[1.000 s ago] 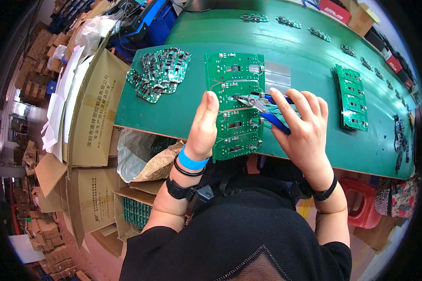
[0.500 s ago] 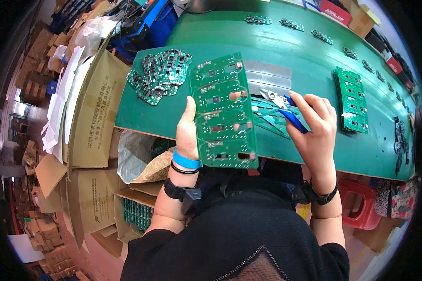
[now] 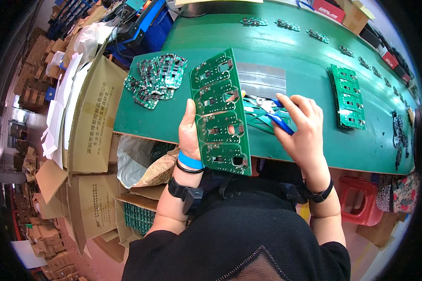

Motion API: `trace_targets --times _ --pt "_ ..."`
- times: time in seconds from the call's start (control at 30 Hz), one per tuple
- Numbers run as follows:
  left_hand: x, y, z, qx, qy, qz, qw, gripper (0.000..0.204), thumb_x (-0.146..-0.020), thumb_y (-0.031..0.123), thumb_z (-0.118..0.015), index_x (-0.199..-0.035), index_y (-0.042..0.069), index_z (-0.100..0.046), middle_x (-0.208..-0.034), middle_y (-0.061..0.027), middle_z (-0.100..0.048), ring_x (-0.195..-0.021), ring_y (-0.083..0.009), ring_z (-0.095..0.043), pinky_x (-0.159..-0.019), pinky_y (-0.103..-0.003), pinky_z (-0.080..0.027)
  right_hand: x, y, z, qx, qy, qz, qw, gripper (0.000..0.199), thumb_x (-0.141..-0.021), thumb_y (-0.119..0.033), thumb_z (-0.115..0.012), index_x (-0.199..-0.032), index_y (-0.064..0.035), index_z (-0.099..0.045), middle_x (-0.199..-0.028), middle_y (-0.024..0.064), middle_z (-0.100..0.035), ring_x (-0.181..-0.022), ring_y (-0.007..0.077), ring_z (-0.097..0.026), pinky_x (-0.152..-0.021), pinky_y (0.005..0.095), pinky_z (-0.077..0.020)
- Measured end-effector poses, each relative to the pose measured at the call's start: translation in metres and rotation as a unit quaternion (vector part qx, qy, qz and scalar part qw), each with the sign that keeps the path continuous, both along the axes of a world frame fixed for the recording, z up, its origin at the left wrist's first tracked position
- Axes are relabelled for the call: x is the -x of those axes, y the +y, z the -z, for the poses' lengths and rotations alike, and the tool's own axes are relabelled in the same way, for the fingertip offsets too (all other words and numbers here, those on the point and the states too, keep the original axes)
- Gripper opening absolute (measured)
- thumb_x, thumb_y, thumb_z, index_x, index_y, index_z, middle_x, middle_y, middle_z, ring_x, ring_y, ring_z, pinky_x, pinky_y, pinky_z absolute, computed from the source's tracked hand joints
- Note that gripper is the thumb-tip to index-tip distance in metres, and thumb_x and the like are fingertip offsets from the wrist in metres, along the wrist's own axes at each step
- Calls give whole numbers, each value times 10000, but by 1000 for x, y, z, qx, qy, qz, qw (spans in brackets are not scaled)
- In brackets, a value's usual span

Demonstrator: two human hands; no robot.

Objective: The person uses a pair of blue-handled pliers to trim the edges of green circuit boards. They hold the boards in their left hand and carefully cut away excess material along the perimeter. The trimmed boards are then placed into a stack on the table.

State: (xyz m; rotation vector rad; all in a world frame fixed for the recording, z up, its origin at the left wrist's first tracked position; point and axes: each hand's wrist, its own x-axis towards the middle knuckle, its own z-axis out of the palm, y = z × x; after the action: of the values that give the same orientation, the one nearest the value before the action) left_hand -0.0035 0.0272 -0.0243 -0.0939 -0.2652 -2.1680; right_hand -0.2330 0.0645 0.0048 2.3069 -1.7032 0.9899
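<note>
Left hand [image 3: 190, 133] grips the green circuit panel [image 3: 220, 112] upright above the tabletop [image 3: 295, 51]; right hand [image 3: 305, 129] fingers close around blue-handled cutters [image 3: 274, 112]. A one-edge hold might let the panel twist and slip.

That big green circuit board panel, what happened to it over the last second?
The left hand lifted the circuit board panel off the green table and tilted it up on edge. The right hand drew the blue-handled cutters aside. The loose pile of small boards and the stack of panels stayed put.
</note>
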Motion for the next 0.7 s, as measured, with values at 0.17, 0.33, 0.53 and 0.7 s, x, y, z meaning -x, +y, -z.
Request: trace_targets --times 0.17,0.33,0.53,0.7 --pt "-7 -9 -7 50 -165 -44 984 740 -992 610 -228 -1492 67 -276 -1443 -194 -428 -1165 -390 -572 -924 -571 -519 12 8 -12 6 -49 8 999 530 -661 -137 -738 -1179 -87 -638 -1060 102 -589 -1009 297 -548 -914 413 -394" --pt "4 -9 -20 46 -249 -88 963 646 -1025 539 -222 -1423 52 -373 -1327 -187 -535 -1143 -326 -601 -924 -476 -543 -8 18 -20 -35 32 -67 997 599 -626 -154 -747 -1210 -119 -617 -1111 92 -566 -1060 296 -522 -945 437 -361" --pt "4 -12 -15 102 -371 -145 911 677 -1021 547 -227 -1437 29 -356 -1361 -201 -512 -1180 -342 -573 -973 -486 -502 -16 15 -17 -35 62 -67 995 625 -621 -158 -754 -1226 -125 -603 -1129 88 -561 -1077 290 -513 -949 441 -352" --pt "6 -8 -22 97 -343 -161 920 502 -1065 401 -231 -1377 48 -405 -1252 -135 -576 -1067 -229 -643 -873 -367 -576 -19 15 -21 -31 82 -70 994 645 -611 -159 -762 -1234 -127 -597 -1129 86 -556 -1077 284 -510 -949 440 -349"
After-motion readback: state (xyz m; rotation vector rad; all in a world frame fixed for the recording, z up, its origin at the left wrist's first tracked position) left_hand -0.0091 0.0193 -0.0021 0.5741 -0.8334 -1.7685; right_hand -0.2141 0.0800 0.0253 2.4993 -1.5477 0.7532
